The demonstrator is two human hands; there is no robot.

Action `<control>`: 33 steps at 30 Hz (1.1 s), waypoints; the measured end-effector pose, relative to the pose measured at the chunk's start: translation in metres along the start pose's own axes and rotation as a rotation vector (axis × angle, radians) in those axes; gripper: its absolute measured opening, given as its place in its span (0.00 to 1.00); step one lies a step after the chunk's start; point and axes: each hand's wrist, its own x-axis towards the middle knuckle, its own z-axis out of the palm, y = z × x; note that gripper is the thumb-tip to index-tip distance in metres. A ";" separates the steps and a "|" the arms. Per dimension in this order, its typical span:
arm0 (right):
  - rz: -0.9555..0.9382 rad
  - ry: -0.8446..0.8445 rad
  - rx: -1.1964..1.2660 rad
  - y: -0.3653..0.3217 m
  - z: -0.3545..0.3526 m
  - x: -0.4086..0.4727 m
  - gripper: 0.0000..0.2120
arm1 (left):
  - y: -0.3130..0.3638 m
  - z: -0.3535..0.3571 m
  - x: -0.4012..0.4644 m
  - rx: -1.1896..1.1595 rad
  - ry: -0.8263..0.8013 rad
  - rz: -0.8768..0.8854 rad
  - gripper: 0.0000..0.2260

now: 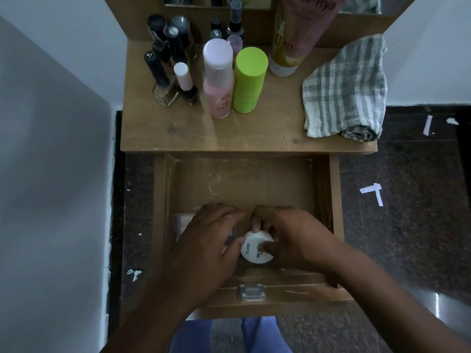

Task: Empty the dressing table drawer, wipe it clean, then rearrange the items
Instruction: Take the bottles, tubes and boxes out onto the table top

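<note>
Near drawer [334,200] front edge, both hands [254,240] gripping white jar [251,250], bare floor behind.

One view only, worn on my head. It looks steeply down and forward over the open drawer [244,189], close in, with my forearms entering from the bottom edge. The surface [229,128] lies farther up the frame, floor [407,200] at either side. Wide-angle, edges bowed.

Left hand [204,235] hides pale packet [183,221]; tube [303,29] cropped.
</note>
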 end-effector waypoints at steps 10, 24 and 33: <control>-0.030 0.442 0.687 -0.010 -0.056 -0.016 0.11 | 0.005 -0.019 0.005 0.012 0.116 -0.006 0.37; 0.079 0.899 0.830 -0.036 -0.098 0.005 0.13 | -0.018 -0.010 0.014 0.420 -0.061 -0.010 0.16; 0.107 1.005 0.528 -0.036 -0.102 0.033 0.18 | -0.024 -0.023 0.033 0.349 -0.137 0.008 0.12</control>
